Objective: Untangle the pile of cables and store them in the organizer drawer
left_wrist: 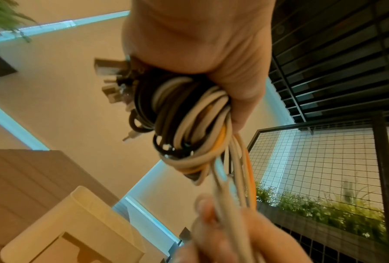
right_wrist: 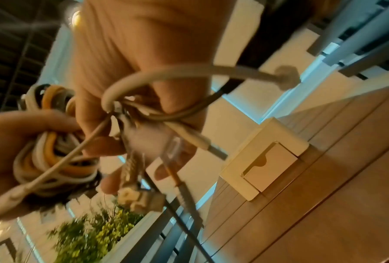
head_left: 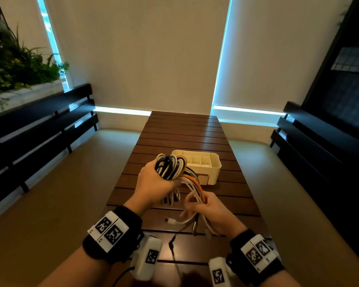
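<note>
A tangled bundle of white, black and orange cables is lifted above the wooden table. My left hand grips the coiled part of the bundle. My right hand holds several loose strands and plug ends that run out of the coil, white and orange among them. Connectors dangle below the right hand. The white organizer stands on the table just behind the hands, its compartments open on top and its front drawer closed.
Dark slatted benches line the left and right of the table. A planter with green plants stands at the far left. A thin black cable hangs near my wrists over the table's near end.
</note>
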`<state>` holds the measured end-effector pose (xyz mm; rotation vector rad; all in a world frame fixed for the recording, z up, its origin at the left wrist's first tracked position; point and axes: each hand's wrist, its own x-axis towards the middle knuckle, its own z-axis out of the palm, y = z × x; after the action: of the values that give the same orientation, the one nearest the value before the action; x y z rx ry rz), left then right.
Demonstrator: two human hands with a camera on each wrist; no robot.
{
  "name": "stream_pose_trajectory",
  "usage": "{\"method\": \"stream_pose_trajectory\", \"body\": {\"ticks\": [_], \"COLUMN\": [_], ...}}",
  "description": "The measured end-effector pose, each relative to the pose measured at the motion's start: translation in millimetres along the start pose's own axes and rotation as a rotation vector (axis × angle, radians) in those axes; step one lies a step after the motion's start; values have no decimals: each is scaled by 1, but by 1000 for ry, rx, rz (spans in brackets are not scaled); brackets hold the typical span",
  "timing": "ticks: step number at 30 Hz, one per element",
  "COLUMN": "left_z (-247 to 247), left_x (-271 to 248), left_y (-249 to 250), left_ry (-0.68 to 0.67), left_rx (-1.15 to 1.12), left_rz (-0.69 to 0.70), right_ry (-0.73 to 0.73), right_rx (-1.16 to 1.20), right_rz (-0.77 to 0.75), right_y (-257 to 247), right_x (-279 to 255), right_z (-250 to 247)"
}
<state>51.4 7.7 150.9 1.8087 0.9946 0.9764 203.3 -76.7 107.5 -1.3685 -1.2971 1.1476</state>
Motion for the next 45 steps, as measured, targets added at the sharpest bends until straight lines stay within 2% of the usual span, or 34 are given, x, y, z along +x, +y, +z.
{"method": "stream_pose_trajectory", "body": {"ticks": [6, 9, 12, 15, 19, 24, 29, 32, 35, 39, 42, 45], "left_z": [3, 5, 13, 22, 26, 28, 30, 30, 28, 26, 21, 18], "left_x": [4, -2, -9, -15, -20, -22, -23, -24, -24, -22, -23, -20], "left_y": [-19, -23, -21, -22, -25, -30, -27, -22, -22, -26, -30, -30], "left_ry": [33, -14, -56, -94, -117, -144, -170, -197, -231, -238, -283, -327], "left_rx": [-158, -214, -329, -497, -598, -613, -630, -641, -668, -690, -710, -641], "left_rz": [-138, -184, -236, -313, -318, -284, -218, -184, -171, -158, -110, -38], "right_ry": [32, 136, 250, 431, 488, 474, 380, 437, 417, 274, 191, 141], "right_rx": [252, 235, 269, 72, -177, -361, -348, -316, -198, 109, 293, 306], "right_rz": [-188, -266, -280, -301, -302, -274, -232, -231, -171, -48, -18, -13], "right_y": [-4, -14, -22, -17, -11, -9, -16, -16, -15, -14, -21, -22], "right_x": [-8, -4, 1, 10, 12, 6, -1, 5, 10, 5, -2, -5], "right_z": [-12, -7, 7, 23, 30, 39, 43, 46, 47, 50, 45, 41]}}
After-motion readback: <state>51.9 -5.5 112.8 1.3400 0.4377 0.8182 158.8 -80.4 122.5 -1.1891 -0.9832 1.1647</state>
